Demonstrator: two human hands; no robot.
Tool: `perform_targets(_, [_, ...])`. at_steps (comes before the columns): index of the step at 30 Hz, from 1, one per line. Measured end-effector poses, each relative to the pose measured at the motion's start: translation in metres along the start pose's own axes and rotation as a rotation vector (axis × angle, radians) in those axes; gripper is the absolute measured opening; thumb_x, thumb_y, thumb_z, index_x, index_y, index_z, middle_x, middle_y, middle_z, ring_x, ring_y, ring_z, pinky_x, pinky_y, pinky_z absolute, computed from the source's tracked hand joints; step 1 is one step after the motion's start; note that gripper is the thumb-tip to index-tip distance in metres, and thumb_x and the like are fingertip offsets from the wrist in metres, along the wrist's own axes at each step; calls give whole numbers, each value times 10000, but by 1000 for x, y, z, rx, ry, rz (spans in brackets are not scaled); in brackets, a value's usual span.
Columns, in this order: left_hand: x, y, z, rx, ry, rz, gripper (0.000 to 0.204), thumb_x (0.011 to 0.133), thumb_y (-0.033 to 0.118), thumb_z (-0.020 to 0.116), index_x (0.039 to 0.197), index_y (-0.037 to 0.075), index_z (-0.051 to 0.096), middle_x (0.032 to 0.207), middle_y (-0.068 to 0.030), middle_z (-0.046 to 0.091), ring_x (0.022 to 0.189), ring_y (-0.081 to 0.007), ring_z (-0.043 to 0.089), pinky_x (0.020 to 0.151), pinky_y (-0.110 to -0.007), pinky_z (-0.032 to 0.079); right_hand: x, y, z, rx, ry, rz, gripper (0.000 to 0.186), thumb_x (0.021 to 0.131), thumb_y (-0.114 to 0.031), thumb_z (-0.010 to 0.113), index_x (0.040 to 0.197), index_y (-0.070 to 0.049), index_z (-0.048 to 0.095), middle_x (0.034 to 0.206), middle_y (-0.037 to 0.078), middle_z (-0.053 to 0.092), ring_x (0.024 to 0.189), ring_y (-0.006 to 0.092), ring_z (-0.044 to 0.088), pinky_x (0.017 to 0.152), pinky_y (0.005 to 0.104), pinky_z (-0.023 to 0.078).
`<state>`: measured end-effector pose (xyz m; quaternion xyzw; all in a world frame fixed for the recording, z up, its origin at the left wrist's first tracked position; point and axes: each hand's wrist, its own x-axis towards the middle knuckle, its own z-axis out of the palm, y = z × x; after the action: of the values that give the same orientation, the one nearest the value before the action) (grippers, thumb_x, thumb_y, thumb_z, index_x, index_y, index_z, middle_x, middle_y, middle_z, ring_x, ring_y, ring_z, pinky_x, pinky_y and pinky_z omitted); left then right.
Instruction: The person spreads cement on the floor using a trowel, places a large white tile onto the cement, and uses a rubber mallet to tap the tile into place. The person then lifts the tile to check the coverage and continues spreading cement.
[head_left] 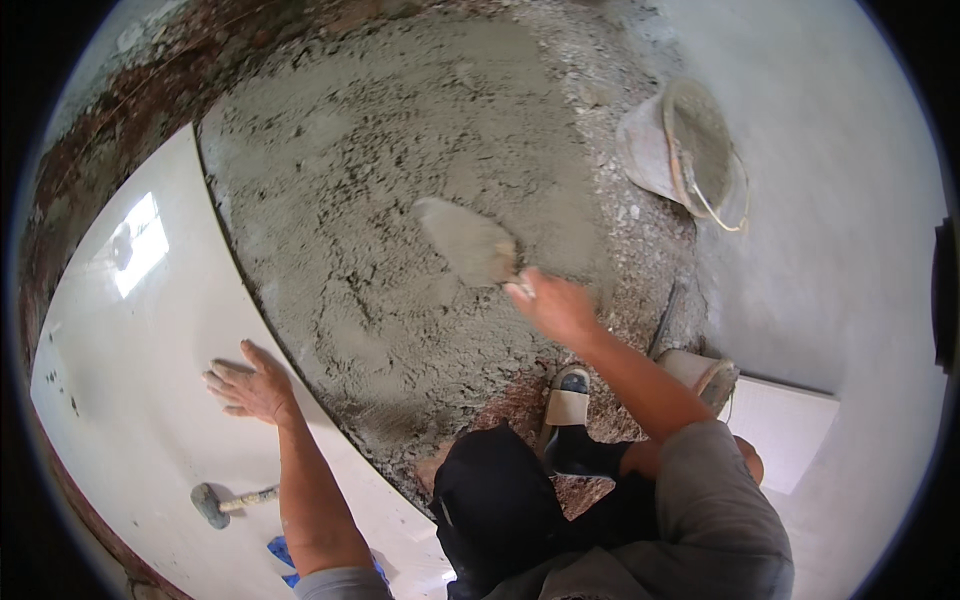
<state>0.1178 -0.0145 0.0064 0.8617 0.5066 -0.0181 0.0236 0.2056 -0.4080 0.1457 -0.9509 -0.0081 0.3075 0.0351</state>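
Observation:
My right hand [556,306] grips the handle of a trowel [468,240], whose mortar-smeared blade is slightly blurred over the mortar bed. Wet grey mortar [390,140] spreads across the floor in front of me, rough and pitted in the middle. My left hand [252,384] rests with its fingers spread on a large glossy white tile [150,350] at the left. The tile's right edge runs along the mortar. A rubber mallet [212,505] lies on the tile close to my left forearm, its handle end partly hidden behind the arm.
A mortar-stained bucket [650,145] leans tilted at the right, on gravelly ground by a pale wall. A smaller bucket [690,375] and a white tile piece [790,420] are near my right elbow. A blue object [281,550] lies beside my left forearm. My sandalled foot [568,405] stands by the mortar's edge.

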Motion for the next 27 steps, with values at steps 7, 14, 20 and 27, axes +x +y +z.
perform_targets(7, [-1, 1, -2, -11, 6, 12, 818, 909, 660, 299, 1476, 74, 228, 1553, -131, 153, 1446, -261, 90, 1129, -556, 74, 64, 53, -11, -36, 242, 254, 415, 951, -414, 468, 1025, -18, 569, 841, 172, 655, 706, 268, 654, 586, 408, 514])
perform_targets(14, [-3, 4, -7, 11, 1, 15, 818, 910, 663, 287, 1476, 75, 231, 1557, -131, 144, 1445, -281, 89, 1126, -565, 78, -11, 65, 5, 749, -29, 592, 465, 938, -434, 498, 1002, 18, 582, 715, 142, 615, 578, 220, 599, 580, 370, 505])
perform_targets(20, [-2, 2, -7, 44, -78, 6, 806, 917, 641, 297, 1471, 57, 248, 1559, -143, 142, 1447, -311, 74, 1118, -585, 72, 21, 71, 13, 1208, 220, 688, 401, 914, -429, 533, 928, -28, 535, 600, 59, 505, 464, 189, 525, 413, 348, 437])
perform_targets(27, [-7, -2, -17, -93, -52, 9, 796, 904, 590, 404, 1449, 27, 262, 1539, -174, 173, 1444, -310, 73, 1132, -559, 44, 55, -79, 24, 1290, 170, 562, 373, 925, -389, 506, 955, -18, 526, 700, 70, 526, 512, 179, 540, 468, 336, 469])
